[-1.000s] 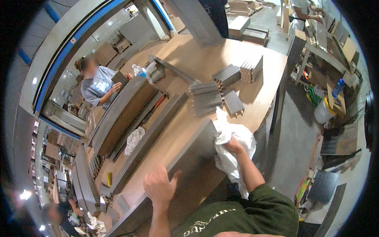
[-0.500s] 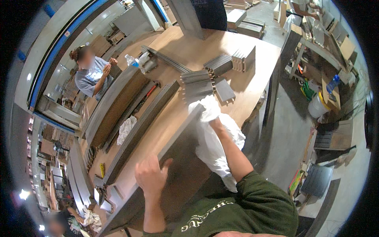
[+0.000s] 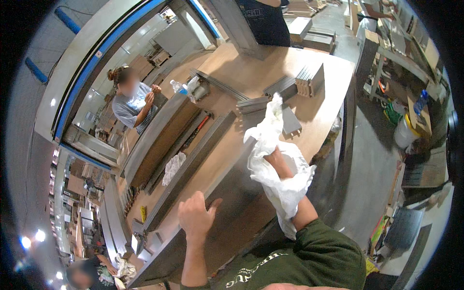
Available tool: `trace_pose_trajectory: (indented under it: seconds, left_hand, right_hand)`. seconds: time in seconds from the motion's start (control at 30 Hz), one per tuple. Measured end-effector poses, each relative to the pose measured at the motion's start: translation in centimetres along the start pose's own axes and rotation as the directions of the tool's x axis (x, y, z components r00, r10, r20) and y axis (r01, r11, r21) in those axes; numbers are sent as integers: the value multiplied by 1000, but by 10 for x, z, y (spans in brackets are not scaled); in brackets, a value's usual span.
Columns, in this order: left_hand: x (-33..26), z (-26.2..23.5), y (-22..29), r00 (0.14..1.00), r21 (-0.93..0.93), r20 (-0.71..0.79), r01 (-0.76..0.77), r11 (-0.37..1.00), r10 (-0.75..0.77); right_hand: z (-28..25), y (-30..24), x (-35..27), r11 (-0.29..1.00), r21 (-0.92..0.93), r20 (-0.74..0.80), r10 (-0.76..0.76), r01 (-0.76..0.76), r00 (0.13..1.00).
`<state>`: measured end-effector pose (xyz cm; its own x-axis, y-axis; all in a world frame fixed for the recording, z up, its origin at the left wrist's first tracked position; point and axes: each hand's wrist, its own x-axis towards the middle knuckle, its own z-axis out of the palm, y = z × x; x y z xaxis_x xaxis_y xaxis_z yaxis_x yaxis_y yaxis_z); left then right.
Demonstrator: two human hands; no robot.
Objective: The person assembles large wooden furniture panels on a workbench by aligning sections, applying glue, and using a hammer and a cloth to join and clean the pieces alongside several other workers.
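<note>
A long dark grey board (image 3: pixel 233 200) stands tilted on edge in front of me, running from lower left toward the middle of the table. My left hand (image 3: pixel 196 215) holds its upper edge, with the fingers over the edge and the thumb apart on the near side. At the board's far end my right hand (image 3: pixel 274 157) grips a white cloth (image 3: pixel 287 186), which hides most of the fingers. One end of the cloth sticks up past the hand; the rest hangs around my wrist and forearm.
Beyond lie long grey boards (image 3: pixel 193 169), a curved panel (image 3: pixel 157 137), a red-handled tool (image 3: pixel 197 129), a crumpled white cloth (image 3: pixel 174 168) and a bottle (image 3: pixel 179 87). Short pegged pieces (image 3: pixel 291 121) sit on the wooden table (image 3: pixel 324 79). A person (image 3: pixel 133 99) is across the table.
The view has shifted, so the scene sits further right and lower. One end of the white cloth has swung up above my right hand, and more of it bunches around my forearm.
</note>
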<state>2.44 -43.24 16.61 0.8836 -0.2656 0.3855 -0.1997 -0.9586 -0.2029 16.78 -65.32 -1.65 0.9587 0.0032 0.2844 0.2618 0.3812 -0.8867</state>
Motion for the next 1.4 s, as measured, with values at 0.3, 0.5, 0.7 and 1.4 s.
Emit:
trace_pose_trajectory:
  seconds: [0.3,0.5,0.7,1.4]
  left_hand:
    - [15,1,1,1000,-6,-23,16,1000,-16]
    - [3,2,4,999,23,-13,51,998,-50]
    - [8,9,-2,998,-31,-69,-8,999,6]
    - [8,9,-9,997,-36,-74,34,999,-37]
  right_hand:
    - [-37,13,-19,980,9,55,197,-197,979]
    - [-14,-5,18,997,-71,15,13,-12,1000]
    - [-24,3,-12,981,-179,-7,80,-79,997]
    - [-3,26,-6,998,-30,-101,-65,62,993]
